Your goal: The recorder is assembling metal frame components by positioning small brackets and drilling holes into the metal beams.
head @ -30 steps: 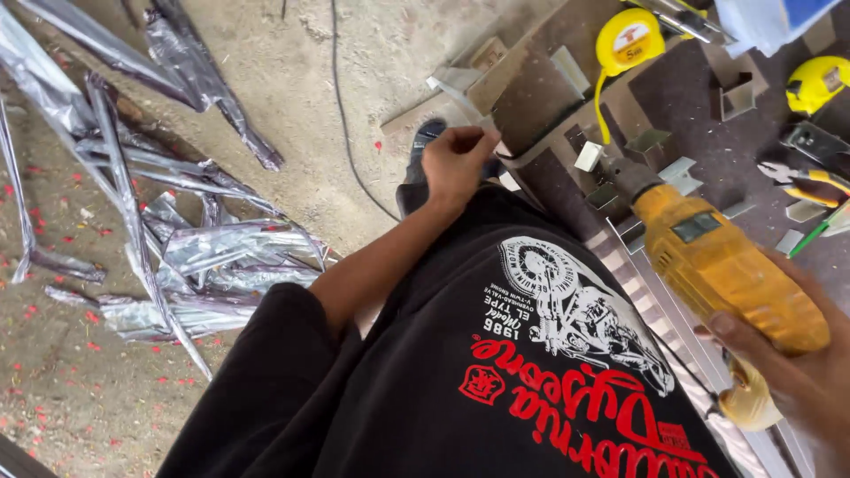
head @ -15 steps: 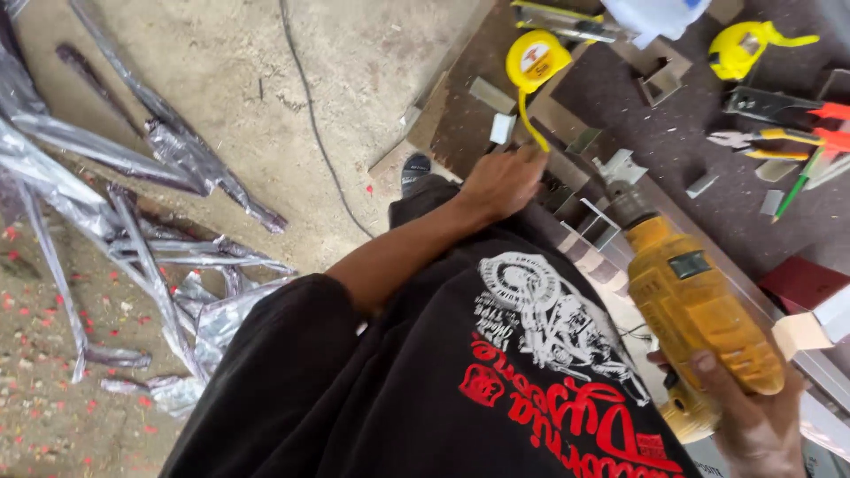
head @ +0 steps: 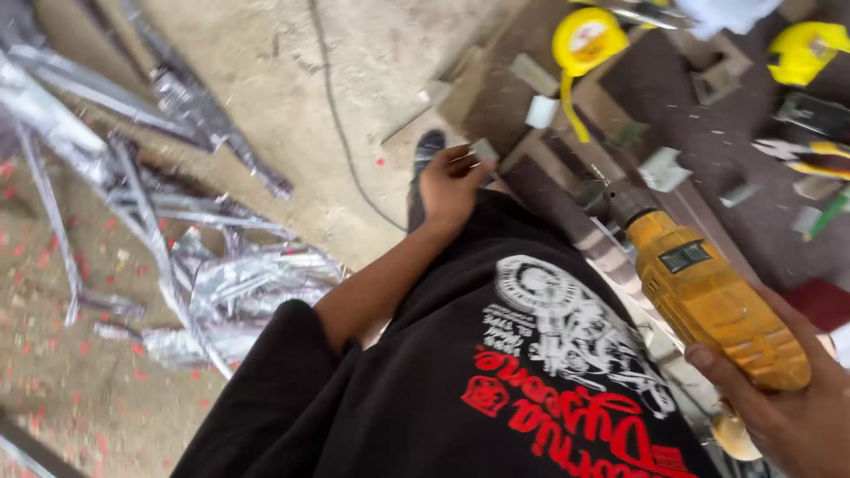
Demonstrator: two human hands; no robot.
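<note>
My right hand grips the handle of a yellow power drill at the lower right. Its dark chuck points up and left toward a long aluminium profile on the brown workbench. My left hand reaches forward over my black printed shirt to the bench edge. Its fingertips pinch a small grey metal piece.
A yellow tape measure with its tape pulled out lies on the bench, with a second yellow tool, pliers and metal offcuts. On the concrete floor are foil-wrapped metal profiles and a black cable. A dark shoe shows by my left hand.
The view has swung, so the bench now sits further right. My left hand stays at the bench edge on the small piece. The drill has dropped slightly lower right.
</note>
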